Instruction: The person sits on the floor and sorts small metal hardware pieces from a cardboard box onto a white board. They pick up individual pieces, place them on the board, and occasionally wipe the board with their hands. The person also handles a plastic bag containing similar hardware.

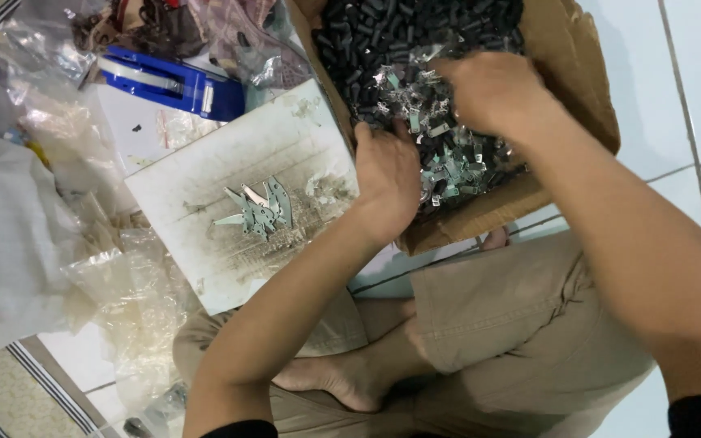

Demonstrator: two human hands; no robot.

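Observation:
A cardboard box (561, 49) sits on the floor ahead of my crossed legs, full of small black cylinders (383, 32) and a heap of small silvery metal pieces (456, 158). My right hand (488, 89) reaches into the box, fingers curled down into the metal pieces. My left hand (387, 174) rests at the box's near left edge, fingers bent into the pieces; what either hand holds is hidden. A dirty white board (204, 195) lies left of the box with a small cluster of flat metal pieces (260, 211) on it.
A blue stapler (168, 81) lies beyond the board. Clear plastic bags (135, 276) and a white printed bag (2, 243) crowd the left side. White floor tiles (691, 89) lie to the right of the box.

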